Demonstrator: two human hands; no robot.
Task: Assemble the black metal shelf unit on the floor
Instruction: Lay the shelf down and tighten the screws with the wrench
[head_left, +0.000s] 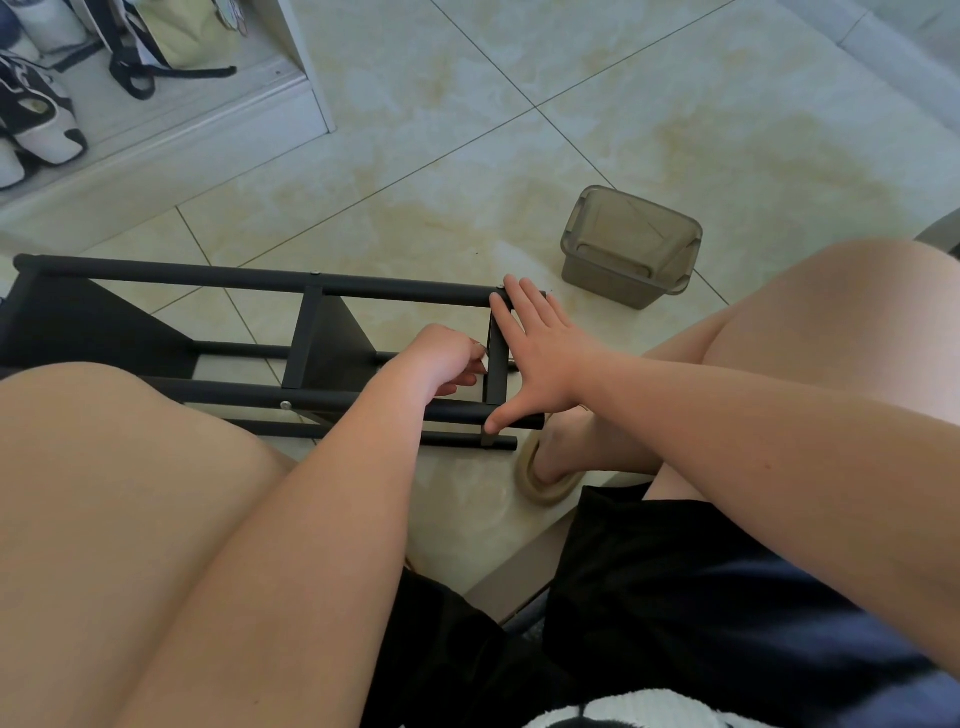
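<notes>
Shelf frame: black metal, matt, smooth tubes, centre to 9 o'clock.
Screw heads: bare metal, shiny.
Floor tiles: cream marbled, glossy, smooth.
Box: smoky translucent plastic, smooth, 2 o'clock.
Slipper: beige, rubbery-looking, matt.
Shorts: black cloth, matt, 5 o'clock.

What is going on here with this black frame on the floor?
A seated person is putting together a black shelf that lies on its side on the tiled floor. The right hand presses flat on its end panel, fingers spread. The left hand reaches inside the frame beside that panel, fingers curled; whether it holds anything is hidden. A grey lidded box stands nearby.
</notes>
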